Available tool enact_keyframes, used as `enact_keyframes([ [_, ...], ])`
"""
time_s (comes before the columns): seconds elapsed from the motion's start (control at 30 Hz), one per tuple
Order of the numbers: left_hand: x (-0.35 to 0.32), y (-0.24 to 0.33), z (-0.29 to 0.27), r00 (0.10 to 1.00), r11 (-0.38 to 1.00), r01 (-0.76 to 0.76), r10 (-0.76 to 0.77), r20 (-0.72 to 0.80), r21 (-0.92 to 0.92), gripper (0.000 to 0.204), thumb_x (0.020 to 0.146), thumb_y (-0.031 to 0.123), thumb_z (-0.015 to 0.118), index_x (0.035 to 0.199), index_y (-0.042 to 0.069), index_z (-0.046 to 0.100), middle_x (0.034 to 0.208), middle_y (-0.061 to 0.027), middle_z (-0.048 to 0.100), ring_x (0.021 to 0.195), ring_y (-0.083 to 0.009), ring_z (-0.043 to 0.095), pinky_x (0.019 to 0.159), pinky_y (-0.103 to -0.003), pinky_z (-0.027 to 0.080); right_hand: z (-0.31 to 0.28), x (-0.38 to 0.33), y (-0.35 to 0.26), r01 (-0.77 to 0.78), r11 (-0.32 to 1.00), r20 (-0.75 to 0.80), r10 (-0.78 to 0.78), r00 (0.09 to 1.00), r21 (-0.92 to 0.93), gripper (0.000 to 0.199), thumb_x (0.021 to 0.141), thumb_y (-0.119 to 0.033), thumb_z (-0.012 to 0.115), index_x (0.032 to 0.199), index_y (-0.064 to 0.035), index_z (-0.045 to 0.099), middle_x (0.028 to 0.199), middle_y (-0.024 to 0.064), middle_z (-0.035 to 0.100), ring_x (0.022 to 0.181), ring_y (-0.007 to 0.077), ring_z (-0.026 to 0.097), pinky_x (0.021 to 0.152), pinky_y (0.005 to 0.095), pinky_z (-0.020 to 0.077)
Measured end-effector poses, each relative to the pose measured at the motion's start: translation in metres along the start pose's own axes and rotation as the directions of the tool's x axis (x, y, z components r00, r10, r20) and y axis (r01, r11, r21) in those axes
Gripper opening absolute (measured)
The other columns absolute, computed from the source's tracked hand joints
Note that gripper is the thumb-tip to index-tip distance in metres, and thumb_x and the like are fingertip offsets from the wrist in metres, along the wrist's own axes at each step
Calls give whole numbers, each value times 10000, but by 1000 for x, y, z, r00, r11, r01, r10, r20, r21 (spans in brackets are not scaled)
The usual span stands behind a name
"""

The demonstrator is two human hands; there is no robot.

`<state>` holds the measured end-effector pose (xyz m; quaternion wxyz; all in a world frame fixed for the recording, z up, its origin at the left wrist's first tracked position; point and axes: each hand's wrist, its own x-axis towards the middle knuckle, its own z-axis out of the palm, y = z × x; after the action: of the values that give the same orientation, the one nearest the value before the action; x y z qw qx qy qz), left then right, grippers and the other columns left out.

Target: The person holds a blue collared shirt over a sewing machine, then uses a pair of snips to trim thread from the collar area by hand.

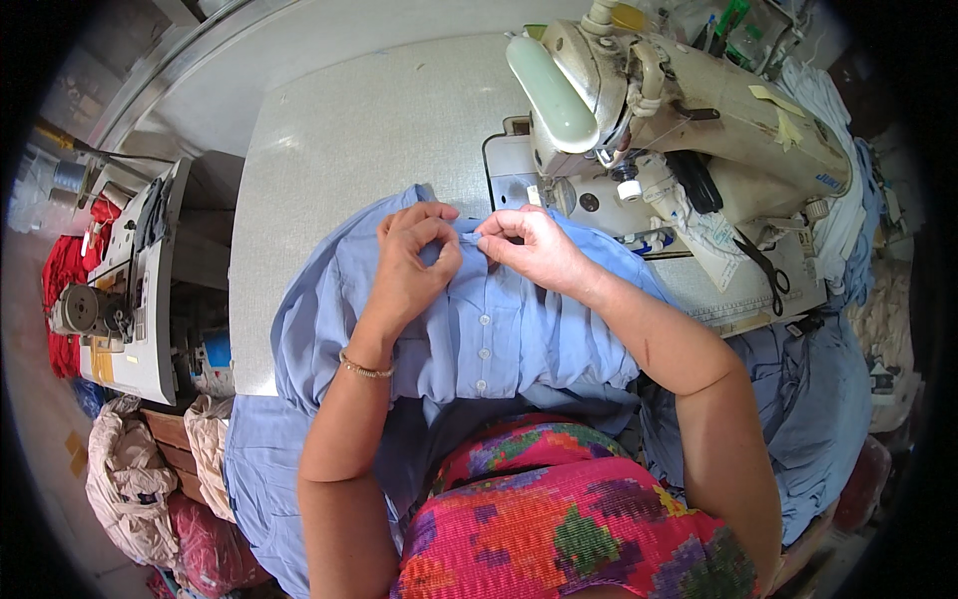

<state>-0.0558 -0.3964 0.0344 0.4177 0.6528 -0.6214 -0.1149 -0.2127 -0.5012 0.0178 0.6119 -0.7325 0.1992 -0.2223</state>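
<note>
A light blue buttoned shirt (519, 334) lies over the front of the sewing table, its row of small white buttons running toward me. At the top of the button band, both hands pinch the fabric close together. My left hand (417, 250) has thumb and forefinger closed on the cloth, the other fingers curled above. My right hand (536, 250) grips the same edge just to the right, fingertips pressed together. The fingers partly cover the pinched edge. Just beyond and to the right is the sewing machine (689, 100), its needle area near my right hand.
The pale table top (359, 120) stretches away at the left. Black scissors (766, 275) and loose paper tags lie right of the machine. A second sewing machine (90, 309) stands at far left. Blue cloth (798, 399) hangs at the right; bundled beige cloth (130, 479) is lower left.
</note>
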Motion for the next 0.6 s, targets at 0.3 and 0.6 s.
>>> enact_keyframes([
  [0.3, -2, 1, -6, 994, 992, 112, -110, 27, -56, 213, 719, 26, 620, 923, 35, 560, 905, -30, 575, 944, -179, 511, 924, -312, 322, -5, -2, -8, -61, 998, 48, 62, 997, -35, 177, 854, -101, 570, 948, 48, 592, 747, 12, 604, 673, 67, 559, 630, 229, 461],
  [0.6, 0, -7, -5, 996, 982, 88, -85, 25, -170, 223, 711, -39, 551, 932, -8, 541, 864, -73, 579, 882, -174, 547, 838, -282, 412, -4, -2, -10, -85, 996, 40, 85, 996, 8, 186, 850, -102, 571, 951, 53, 588, 751, 10, 601, 681, 66, 555, 640, 228, 460],
])
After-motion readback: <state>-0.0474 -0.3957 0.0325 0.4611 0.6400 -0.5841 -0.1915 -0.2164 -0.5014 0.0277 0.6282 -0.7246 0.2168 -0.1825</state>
